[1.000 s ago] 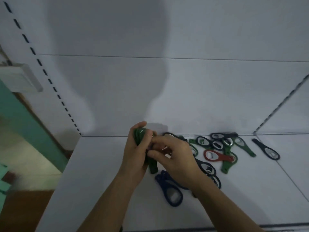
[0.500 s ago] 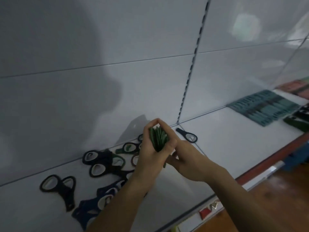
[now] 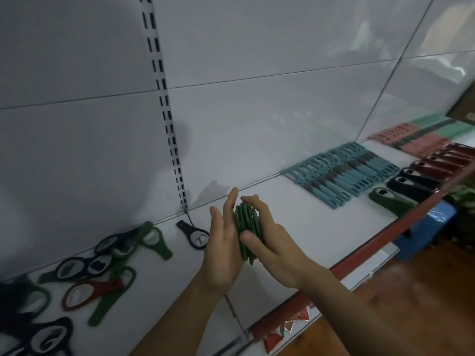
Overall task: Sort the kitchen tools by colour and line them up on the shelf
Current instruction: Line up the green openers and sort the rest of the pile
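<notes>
Glossy white shelf [image 3: 303, 227], ribbed green stack [image 3: 247, 227]

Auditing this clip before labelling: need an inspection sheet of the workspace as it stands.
Surface: white shelf with a red front edge.
Job's things: green stack held on edge between both hands; loose mixed pile at left, including one red tool; dark tool alone by the upright; sorted teal row, dark red row and pink row at right.
Clutter: blue box below the shelf end.
Hands: left hand flat against the stack, fingers straight; right hand curled round it.
Cables: nothing seen.
Surroundings: white back panel, slotted upright; wooden floor.
</notes>
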